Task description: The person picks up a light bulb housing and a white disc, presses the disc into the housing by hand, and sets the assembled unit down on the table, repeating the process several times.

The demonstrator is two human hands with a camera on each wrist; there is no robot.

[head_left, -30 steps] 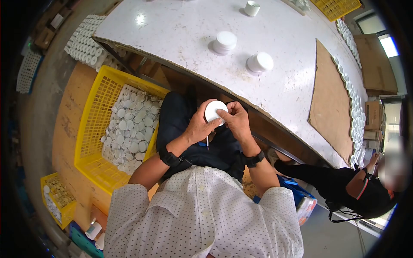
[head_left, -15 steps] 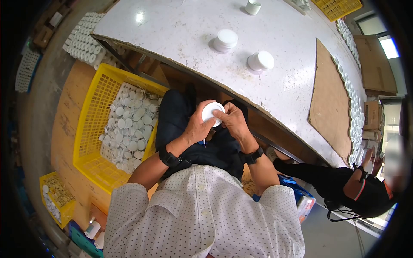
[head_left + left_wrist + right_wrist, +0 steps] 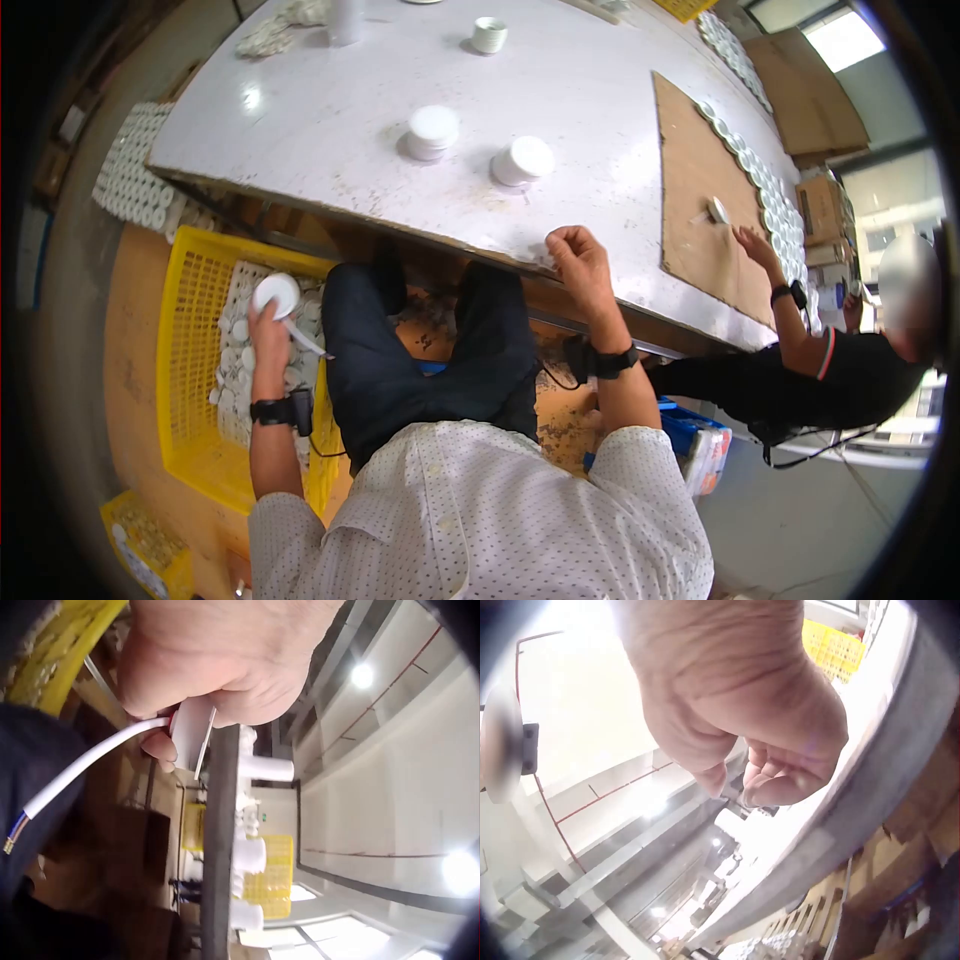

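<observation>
Over the yellow crate at the left, my left hand grips a white disc with a short white cable. In the left wrist view the cable ends in stripped blue and brown wires, and the fingers partly hide the disc. Inside the crate lie many similar white discs. My right hand is at the table's near edge, its fingers loosely curled. The right wrist view shows that hand with a gap between thumb and fingers and nothing visibly held.
The yellow crate stands left of my legs. On the white table stand two lidded white pieces and a small white cup-like piece. Cardboard lies at right, bordered by a row of white discs. Another person works there.
Both hands were together over the lap, holding the white disc. The left hand has carried it left over the crate; the right hand has let go and moved right to the table edge.
</observation>
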